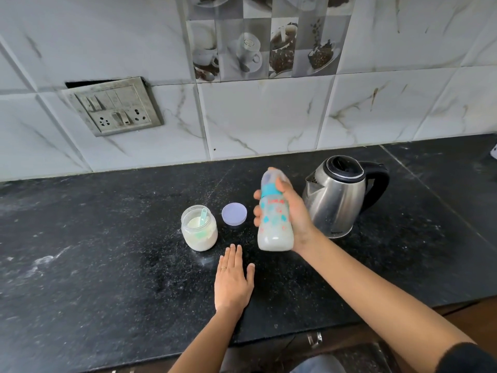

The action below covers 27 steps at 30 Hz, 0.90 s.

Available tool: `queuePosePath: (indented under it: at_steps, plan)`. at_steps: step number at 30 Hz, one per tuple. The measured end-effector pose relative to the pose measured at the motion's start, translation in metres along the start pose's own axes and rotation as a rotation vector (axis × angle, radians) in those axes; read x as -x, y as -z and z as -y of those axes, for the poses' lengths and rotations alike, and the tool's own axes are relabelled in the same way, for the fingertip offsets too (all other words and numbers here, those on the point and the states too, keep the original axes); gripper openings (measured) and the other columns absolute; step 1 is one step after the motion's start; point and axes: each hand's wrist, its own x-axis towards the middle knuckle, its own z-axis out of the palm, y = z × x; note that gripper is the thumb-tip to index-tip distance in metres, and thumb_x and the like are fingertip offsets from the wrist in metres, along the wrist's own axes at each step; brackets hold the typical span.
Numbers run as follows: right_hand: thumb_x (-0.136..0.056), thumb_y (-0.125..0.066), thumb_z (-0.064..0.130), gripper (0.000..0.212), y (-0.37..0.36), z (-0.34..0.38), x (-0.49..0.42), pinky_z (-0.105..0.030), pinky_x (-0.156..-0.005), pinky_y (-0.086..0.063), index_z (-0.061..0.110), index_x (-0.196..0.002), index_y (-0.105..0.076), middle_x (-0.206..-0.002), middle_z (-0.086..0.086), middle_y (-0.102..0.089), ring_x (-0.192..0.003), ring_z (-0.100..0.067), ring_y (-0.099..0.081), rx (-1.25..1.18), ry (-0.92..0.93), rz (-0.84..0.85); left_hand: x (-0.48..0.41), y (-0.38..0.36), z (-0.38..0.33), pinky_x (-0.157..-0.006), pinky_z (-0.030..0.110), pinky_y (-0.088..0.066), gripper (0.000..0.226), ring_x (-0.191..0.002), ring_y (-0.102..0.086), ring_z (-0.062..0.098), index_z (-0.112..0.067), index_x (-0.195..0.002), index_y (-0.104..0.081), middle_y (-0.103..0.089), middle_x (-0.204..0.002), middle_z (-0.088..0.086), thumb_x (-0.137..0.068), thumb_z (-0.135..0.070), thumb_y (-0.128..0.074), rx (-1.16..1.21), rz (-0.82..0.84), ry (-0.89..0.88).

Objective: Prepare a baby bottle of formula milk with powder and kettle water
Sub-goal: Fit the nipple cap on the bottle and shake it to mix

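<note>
My right hand [293, 211] grips a capped baby bottle [274, 219] with a teal collar and a clear cap, held above the counter and tilted slightly left. The bottle holds milky white liquid. My left hand [233, 278] lies flat on the black counter, fingers together, holding nothing, just below the bottle. An open glass jar of white powder [199, 228] with a teal scoop inside stands left of the bottle. Its pale purple lid [234, 214] lies flat beside it. A steel kettle [336, 195] with a black lid and handle stands right behind my right hand.
The black granite counter [107, 251] runs wall to wall, dusted with powder specks. A switch and socket panel [115, 106] sits on the tiled wall at left. The counter's front edge is near my body, with a drawer handle [314, 339] below it.
</note>
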Motion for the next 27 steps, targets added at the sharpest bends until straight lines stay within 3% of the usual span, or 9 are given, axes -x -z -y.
queuePosePath:
  at_steps: [4, 8, 10, 14, 19, 21, 24, 27]
  plan:
    - [-0.089, -0.056, 0.038, 0.029, 0.0, 0.02, -0.013, -0.024, -0.049, -0.051, 0.011, -0.1, -0.053, -0.079, -0.005, -0.06, -0.05, -0.018, -0.059, -0.237, 0.043, -0.177, 0.0, 0.001, 0.0, -0.116, 0.024, 0.007, 0.061, -0.146, -0.004, 0.012, -0.014, -0.151, -0.014, -0.01, -0.159, 0.003, -0.1, -0.045, -0.026, 0.019, -0.001, -0.007]
    - [-0.083, -0.059, 0.037, 0.039, 0.003, -0.005, 0.006, -0.028, -0.051, -0.05, 0.024, -0.117, -0.046, -0.08, -0.006, -0.061, -0.053, -0.021, -0.058, -0.028, -0.028, -0.035, 0.0, 0.001, 0.0, -0.115, 0.023, 0.008, 0.061, -0.146, -0.004, 0.012, -0.015, -0.151, -0.013, -0.01, -0.159, 0.002, -0.1, -0.045, -0.026, 0.01, -0.003, -0.007]
    - [-0.083, -0.06, 0.037, 0.042, 0.001, -0.004, 0.003, -0.029, -0.051, -0.051, 0.025, -0.12, -0.044, -0.08, -0.006, -0.061, -0.054, -0.021, -0.058, -0.035, -0.003, -0.029, 0.0, 0.001, 0.0, -0.115, 0.023, 0.009, 0.061, -0.146, -0.004, 0.012, -0.015, -0.151, -0.013, -0.01, -0.159, 0.002, -0.1, -0.045, -0.026, 0.006, -0.004, -0.005]
    - [-0.09, -0.055, 0.04, 0.03, -0.002, 0.019, -0.015, -0.023, -0.049, -0.052, 0.01, -0.093, -0.055, -0.071, -0.004, -0.06, -0.049, -0.017, -0.058, -0.24, 0.028, -0.198, 0.0, 0.001, 0.0, -0.116, 0.024, 0.007, 0.061, -0.146, -0.004, 0.012, -0.014, -0.151, -0.014, -0.01, -0.159, 0.002, -0.1, -0.045, -0.025, 0.006, 0.004, -0.004]
    - [-0.084, -0.058, 0.036, 0.042, 0.006, -0.007, 0.004, -0.028, -0.05, -0.05, 0.025, -0.122, -0.044, -0.08, -0.007, -0.062, -0.053, -0.021, -0.058, 0.028, -0.009, -0.044, 0.0, 0.0, 0.0, -0.115, 0.023, 0.009, 0.061, -0.146, -0.004, 0.012, -0.015, -0.151, -0.014, -0.011, -0.159, 0.002, -0.099, -0.045, -0.026, 0.007, 0.001, -0.007]
    - [-0.087, -0.056, 0.035, 0.035, 0.007, 0.0, -0.003, -0.027, -0.048, -0.051, 0.021, -0.118, -0.047, -0.077, -0.007, -0.061, -0.051, -0.02, -0.058, -0.08, 0.023, -0.084, 0.0, 0.001, 0.0, -0.115, 0.024, 0.008, 0.061, -0.146, -0.004, 0.012, -0.014, -0.151, -0.014, -0.011, -0.159, 0.002, -0.099, -0.045, -0.026, 0.003, 0.003, -0.005]
    - [-0.09, -0.055, 0.041, 0.032, 0.008, 0.014, -0.018, -0.023, -0.047, -0.051, 0.009, -0.094, -0.055, -0.07, -0.004, -0.061, -0.048, -0.017, -0.059, -0.282, 0.009, -0.201, 0.0, 0.002, 0.0, -0.116, 0.024, 0.007, 0.061, -0.146, -0.004, 0.012, -0.014, -0.151, -0.014, -0.01, -0.159, 0.002, -0.1, -0.045, -0.026, 0.007, 0.006, -0.007]
    - [-0.086, -0.057, 0.04, 0.036, 0.008, -0.008, -0.01, -0.026, -0.048, -0.051, 0.014, -0.109, -0.048, -0.076, -0.005, -0.061, -0.05, -0.019, -0.059, -0.118, -0.057, -0.109, -0.001, 0.003, -0.001, -0.116, 0.025, 0.006, 0.061, -0.146, -0.004, 0.012, -0.014, -0.151, -0.013, -0.011, -0.159, 0.003, -0.1, -0.044, -0.027, 0.009, 0.013, -0.004]
